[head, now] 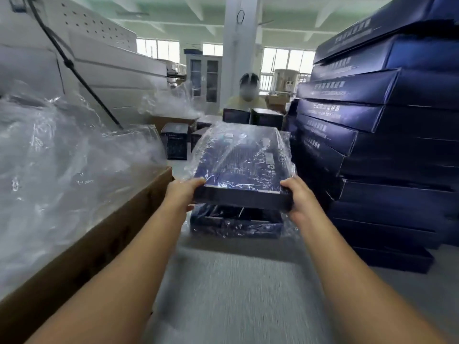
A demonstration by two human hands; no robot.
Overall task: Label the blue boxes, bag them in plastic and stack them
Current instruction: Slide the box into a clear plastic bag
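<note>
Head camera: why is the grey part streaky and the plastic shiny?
Head view: the grey surface is smeared by motion blur; the plastic bag on the held box catches glare; the box stack bows from wide-angle distortion.

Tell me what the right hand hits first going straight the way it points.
The right hand grips the bagged blue box; carrying it onward, the dark boxes beyond probably come first, depth unclear.

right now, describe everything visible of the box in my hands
The held box is flat, dark blue cardboard with blurred print on top, sheathed in crinkled clear plastic that seems to leave its near edge bare. It is gripped at its near corners by the left hand and right hand, above another bagged box.
</note>
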